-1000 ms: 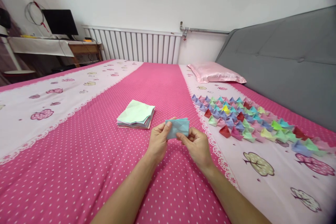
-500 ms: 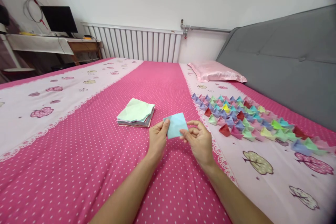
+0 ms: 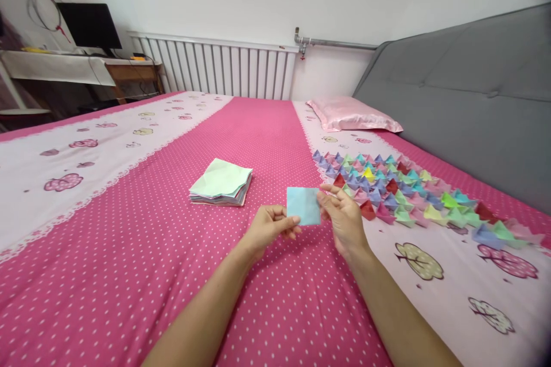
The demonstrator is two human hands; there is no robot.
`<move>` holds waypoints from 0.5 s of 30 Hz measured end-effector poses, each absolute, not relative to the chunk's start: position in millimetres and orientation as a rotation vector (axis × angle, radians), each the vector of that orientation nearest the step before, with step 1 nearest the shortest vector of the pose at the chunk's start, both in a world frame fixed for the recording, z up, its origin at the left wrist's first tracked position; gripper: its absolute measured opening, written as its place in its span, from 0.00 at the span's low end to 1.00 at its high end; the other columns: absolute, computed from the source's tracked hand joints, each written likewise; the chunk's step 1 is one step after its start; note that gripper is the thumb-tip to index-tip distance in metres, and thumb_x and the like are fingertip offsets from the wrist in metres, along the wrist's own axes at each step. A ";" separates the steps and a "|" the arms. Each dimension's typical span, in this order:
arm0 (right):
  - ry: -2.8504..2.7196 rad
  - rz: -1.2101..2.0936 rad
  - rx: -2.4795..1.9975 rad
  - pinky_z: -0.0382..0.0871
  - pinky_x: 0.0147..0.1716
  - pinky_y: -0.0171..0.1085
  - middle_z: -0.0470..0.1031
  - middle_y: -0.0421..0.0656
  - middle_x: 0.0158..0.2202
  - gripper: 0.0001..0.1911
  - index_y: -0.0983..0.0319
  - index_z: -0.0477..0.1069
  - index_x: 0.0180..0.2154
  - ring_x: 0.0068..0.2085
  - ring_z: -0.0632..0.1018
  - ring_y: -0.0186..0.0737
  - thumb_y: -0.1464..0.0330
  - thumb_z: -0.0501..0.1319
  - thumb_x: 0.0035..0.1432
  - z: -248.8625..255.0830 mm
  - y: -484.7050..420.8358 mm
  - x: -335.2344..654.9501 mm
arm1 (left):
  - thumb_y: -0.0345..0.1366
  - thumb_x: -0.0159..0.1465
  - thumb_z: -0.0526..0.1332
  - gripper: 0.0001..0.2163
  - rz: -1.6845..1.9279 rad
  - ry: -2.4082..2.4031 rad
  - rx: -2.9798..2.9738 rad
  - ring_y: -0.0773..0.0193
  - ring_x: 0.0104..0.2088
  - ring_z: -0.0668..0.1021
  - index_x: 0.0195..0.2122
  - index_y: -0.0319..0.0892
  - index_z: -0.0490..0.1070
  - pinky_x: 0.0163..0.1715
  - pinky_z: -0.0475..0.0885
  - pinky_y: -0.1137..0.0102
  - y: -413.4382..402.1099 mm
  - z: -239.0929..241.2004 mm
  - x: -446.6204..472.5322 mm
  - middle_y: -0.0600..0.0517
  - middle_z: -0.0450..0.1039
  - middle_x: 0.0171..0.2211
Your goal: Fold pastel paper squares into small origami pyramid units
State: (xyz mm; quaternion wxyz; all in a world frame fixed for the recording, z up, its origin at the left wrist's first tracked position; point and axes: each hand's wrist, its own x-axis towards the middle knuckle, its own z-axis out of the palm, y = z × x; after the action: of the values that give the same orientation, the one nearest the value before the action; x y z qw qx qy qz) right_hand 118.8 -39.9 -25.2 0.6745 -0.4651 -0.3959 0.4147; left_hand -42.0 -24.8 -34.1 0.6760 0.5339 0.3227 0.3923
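With the paper (image 3: 303,202) taken as the middle of the clock, a black screen (image 3: 89,25) is seen far off at ten, set on a desk (image 3: 51,66). By the wall, a white heater (image 3: 209,69) is placed at eleven. Between nine and ten, a pile of sheets (image 3: 221,179) is laid on the pink bed (image 3: 297,298), with a pale green one on top. At eight, the left hand (image 3: 270,227) is narrow: the paper's near left corner is pinched under its thumb. The paper, flat and light blue, is held up between both hands. At three, the right hand (image 3: 343,215) is narrow too, and the paper's right edge is pinched by it. At one, a pink pillow (image 3: 353,114) is laid. Past the right hand at three, bright boats (image 3: 392,186) are lined up in rows. At two, a grey headboard (image 3: 469,74) is seen.
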 end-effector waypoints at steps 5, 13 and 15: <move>-1.021 1.046 -1.155 0.57 0.18 0.29 0.69 0.36 0.18 0.20 0.65 0.71 0.26 0.18 0.64 0.27 0.55 0.68 0.39 -23.0 -44.3 113.2 | 0.41 0.47 0.69 0.13 1.049 0.745 1.155 0.70 0.19 0.74 0.23 0.36 0.72 0.22 0.68 0.75 -21.2 -33.8 -43.3 0.49 0.77 0.22; -1.063 0.854 -1.224 0.59 0.18 0.31 0.64 0.35 0.11 0.19 0.63 0.68 0.19 0.18 0.70 0.33 0.54 0.68 0.40 -25.7 -45.9 110.9 | 0.42 0.46 0.70 0.14 1.053 0.777 1.118 0.69 0.18 0.74 0.22 0.36 0.72 0.21 0.68 0.76 -21.8 -32.2 -41.2 0.48 0.77 0.21; -1.072 0.838 -1.220 0.59 0.18 0.31 0.66 0.35 0.12 0.19 0.63 0.68 0.19 0.17 0.68 0.31 0.55 0.67 0.42 -25.9 -45.9 111.1 | 0.42 0.46 0.70 0.13 1.062 0.781 1.113 0.70 0.19 0.74 0.22 0.36 0.72 0.21 0.68 0.76 -21.6 -32.7 -41.2 0.48 0.77 0.21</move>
State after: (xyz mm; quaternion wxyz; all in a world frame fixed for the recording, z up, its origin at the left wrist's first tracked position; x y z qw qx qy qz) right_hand 111.1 -45.9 -25.9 0.6108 -0.5286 -0.4644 0.3631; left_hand -41.2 -21.6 -32.7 0.6504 0.4900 0.3438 0.4676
